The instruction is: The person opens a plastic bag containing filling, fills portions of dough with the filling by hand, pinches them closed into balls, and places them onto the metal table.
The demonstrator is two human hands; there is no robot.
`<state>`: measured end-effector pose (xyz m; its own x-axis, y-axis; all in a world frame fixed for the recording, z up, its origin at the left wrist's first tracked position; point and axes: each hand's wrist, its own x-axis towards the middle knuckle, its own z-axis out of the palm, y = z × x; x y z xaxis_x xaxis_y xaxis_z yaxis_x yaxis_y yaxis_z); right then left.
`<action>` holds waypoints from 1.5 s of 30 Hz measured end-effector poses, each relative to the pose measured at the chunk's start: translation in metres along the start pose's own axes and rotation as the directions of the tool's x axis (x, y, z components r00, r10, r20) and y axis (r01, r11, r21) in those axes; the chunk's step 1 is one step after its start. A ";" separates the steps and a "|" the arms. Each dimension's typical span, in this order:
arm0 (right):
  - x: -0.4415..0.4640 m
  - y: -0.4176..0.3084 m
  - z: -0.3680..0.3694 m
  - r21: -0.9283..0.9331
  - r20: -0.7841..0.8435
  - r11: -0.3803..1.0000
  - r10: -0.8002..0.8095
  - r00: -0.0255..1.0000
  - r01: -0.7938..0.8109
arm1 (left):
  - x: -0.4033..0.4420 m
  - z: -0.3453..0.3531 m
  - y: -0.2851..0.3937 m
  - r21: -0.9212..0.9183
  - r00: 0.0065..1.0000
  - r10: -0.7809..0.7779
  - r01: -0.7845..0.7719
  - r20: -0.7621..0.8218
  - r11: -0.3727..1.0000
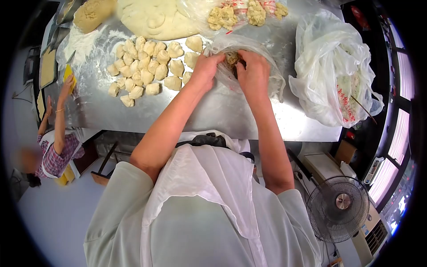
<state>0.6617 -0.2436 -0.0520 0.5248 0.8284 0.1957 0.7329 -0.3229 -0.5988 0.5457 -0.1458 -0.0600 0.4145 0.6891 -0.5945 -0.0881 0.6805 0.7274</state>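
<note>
A clear plastic bag (271, 66) lies open on the steel table, with a brown, crumbly filling (231, 58) inside it. My left hand (207, 70) reaches in from the left, its fingers closed at the bag's mouth beside the filling. From the right, my right hand (253, 73) dips into the bag with its fingers curled against the filling; the fingertips are partly hidden. Many small dough pieces (144, 62) sit clustered left of my hands, and a few flatter dough pieces (176, 67) lie closest to my left wrist.
A large dough sheet (155, 18) and scattered flour (82, 44) cover the back left. Bagged lumps (222, 18) lie at the back. On the right stands a bulky white plastic bag (331, 66). A co-worker (60, 142) holds a yellow cloth (70, 78) at the left edge. A fan (340, 204) stands lower right.
</note>
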 end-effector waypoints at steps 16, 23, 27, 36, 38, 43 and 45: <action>0.022 0.012 -0.013 0.066 0.160 0.997 0.033 0.987 -0.045 | 0.000 -0.004 0.005 0.294 0.939 0.087 -0.191 0.333 0.936; 0.033 0.022 -0.002 0.091 0.236 0.995 0.013 0.972 -0.035 | -0.001 -0.008 0.005 0.264 0.987 0.033 -0.075 0.159 0.962; 0.035 0.033 -0.010 0.225 0.282 0.974 -0.053 0.958 -0.012 | 0.008 -0.008 -0.004 0.370 0.993 0.067 -0.098 0.096 0.924; 0.042 0.016 -0.020 0.067 0.383 0.992 0.070 0.921 -0.104 | 0.011 -0.005 -0.006 0.490 0.983 0.139 -0.179 0.118 0.853; 0.043 0.013 -0.022 0.124 0.430 0.973 0.123 0.894 -0.194 | 0.012 -0.004 -0.006 0.518 0.981 0.149 -0.193 0.127 0.834; 0.036 0.017 -0.013 0.200 0.366 0.950 0.155 0.918 -0.240 | 0.007 0.006 0.000 0.431 0.991 0.120 -0.131 0.053 0.893; 0.033 0.022 -0.006 0.284 0.308 0.918 0.186 0.933 -0.277 | 0.005 0.007 0.002 0.377 0.992 0.104 -0.123 0.071 0.918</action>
<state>0.6978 -0.2262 -0.0538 0.4930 0.8536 -0.1683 0.4047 -0.3962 -0.8242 0.5545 -0.1429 -0.0595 0.4666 0.7365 -0.4897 0.2091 0.4461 0.8702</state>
